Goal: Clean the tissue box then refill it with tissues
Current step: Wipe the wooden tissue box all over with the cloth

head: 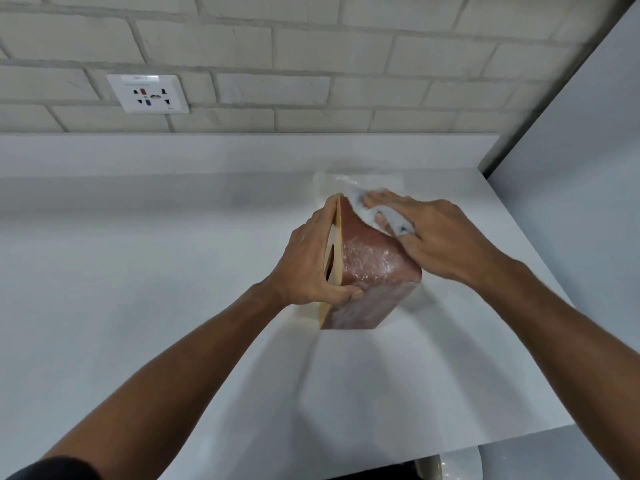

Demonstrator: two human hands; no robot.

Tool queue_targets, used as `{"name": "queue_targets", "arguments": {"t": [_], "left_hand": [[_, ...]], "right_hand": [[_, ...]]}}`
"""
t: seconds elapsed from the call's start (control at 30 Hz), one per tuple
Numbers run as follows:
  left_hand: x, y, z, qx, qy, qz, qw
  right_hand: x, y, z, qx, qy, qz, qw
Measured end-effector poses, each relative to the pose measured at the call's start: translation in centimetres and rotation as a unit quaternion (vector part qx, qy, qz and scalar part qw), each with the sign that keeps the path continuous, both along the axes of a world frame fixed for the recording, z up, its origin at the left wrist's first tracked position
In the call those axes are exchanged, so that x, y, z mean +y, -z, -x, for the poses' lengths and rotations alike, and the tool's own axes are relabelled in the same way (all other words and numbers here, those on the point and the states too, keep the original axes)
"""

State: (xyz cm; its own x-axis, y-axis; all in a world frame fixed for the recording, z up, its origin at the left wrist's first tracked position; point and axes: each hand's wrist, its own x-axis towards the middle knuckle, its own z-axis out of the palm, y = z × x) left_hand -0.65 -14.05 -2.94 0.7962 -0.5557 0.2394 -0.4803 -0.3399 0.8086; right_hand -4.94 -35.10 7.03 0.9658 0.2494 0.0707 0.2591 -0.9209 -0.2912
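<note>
While the tissue box (372,271) stands tipped on the white counter (173,306), its reddish-brown side faces up and to the right, and that is the face the wiping turns on. Its long axis runs away from the person, from the near end resting on the counter toward the wall, so a stroke along that face would travel forward and back rather than across.

The right hand (433,233) lies flat on the far upper part of that side, fingers spread and pressing a crumpled white cloth (367,209) against it — the cloth is bunched under the fingers and partly blurred. The left hand (311,265) is clamped on the box's pale tan edge, thumb on the near end and fingers over the tan face, where a dark slot shows; it looks to be steadying the box. Pale, dusty streaks cover the near half of the brown side, just below the right hand, so the uncleaned stretch seems to lie toward the person.

Behind the box a clear plastic packet (360,181) rests on the counter — its contents cannot be made out.

A wall socket (148,94) carries a small label, too blurred to read. No brand shows on the box.
</note>
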Motion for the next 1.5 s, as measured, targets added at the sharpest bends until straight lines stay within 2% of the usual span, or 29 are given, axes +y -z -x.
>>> {"name": "queue_targets", "arguments": {"t": [0.07, 0.17, 0.27, 0.33, 0.5, 0.63, 0.73, 0.83, 1.0, 1.17, 1.27, 1.33, 1.5], "left_hand": [[0.0, 0.1, 0.2, -0.006, 0.000, -0.006, 1.000], [-0.1, 0.1, 0.3, -0.015, 0.000, 0.002, 1.000], [-0.1, -0.1, 0.3, -0.011, 0.004, -0.004, 1.000], [-0.1, -0.2, 0.4, -0.015, 0.010, -0.002, 1.000], [-0.1, -0.5, 0.6, -0.027, 0.010, 0.015, 0.999], [0.0, -0.6, 0.6, -0.024, 0.006, 0.021, 0.999], [0.1, -0.5, 0.6, -0.012, -0.009, -0.014, 1.000], [-0.1, -0.7, 0.4, 0.017, -0.012, -0.016, 1.000], [-0.1, -0.7, 0.5, 0.002, 0.001, -0.008, 1.000], [-0.1, -0.9, 0.8, -0.004, 0.004, 0.000, 1.000], [-0.4, -0.8, 0.7, -0.019, 0.014, 0.014, 1.000], [-0.1, -0.8, 0.8, -0.014, 0.018, 0.013, 1.000], [0.1, -1.4, 1.3, -0.002, 0.010, 0.003, 1.000]], "right_hand": [[-0.3, 0.4, 0.4, -0.010, 0.021, -0.003, 1.000], [-0.1, 0.8, 2.7, -0.015, -0.021, -0.017, 1.000], [-0.8, -0.6, 2.7, -0.005, 0.040, -0.039, 0.998], [0.2, -0.9, 0.6, -0.007, 0.069, -0.005, 0.998], [4.3, -1.5, -0.8, 0.009, 0.001, 0.039, 0.999], [2.3, -0.9, 1.2, 0.005, -0.037, 0.017, 0.999], [-0.4, -0.4, 0.9, -0.006, 0.007, 0.021, 1.000], [0.5, -0.3, 0.1, -0.004, 0.040, 0.016, 0.999], [0.7, -0.5, 1.9, 0.041, -0.083, 0.022, 0.995], [-0.6, -0.7, 1.1, 0.012, -0.002, 0.043, 0.999], [3.2, -0.6, 2.8, 0.033, -0.097, 0.010, 0.995], [2.7, -0.3, 4.0, 0.040, -0.141, -0.018, 0.989], [-0.8, -0.3, 2.5, 0.000, -0.028, 0.020, 0.999]]}}
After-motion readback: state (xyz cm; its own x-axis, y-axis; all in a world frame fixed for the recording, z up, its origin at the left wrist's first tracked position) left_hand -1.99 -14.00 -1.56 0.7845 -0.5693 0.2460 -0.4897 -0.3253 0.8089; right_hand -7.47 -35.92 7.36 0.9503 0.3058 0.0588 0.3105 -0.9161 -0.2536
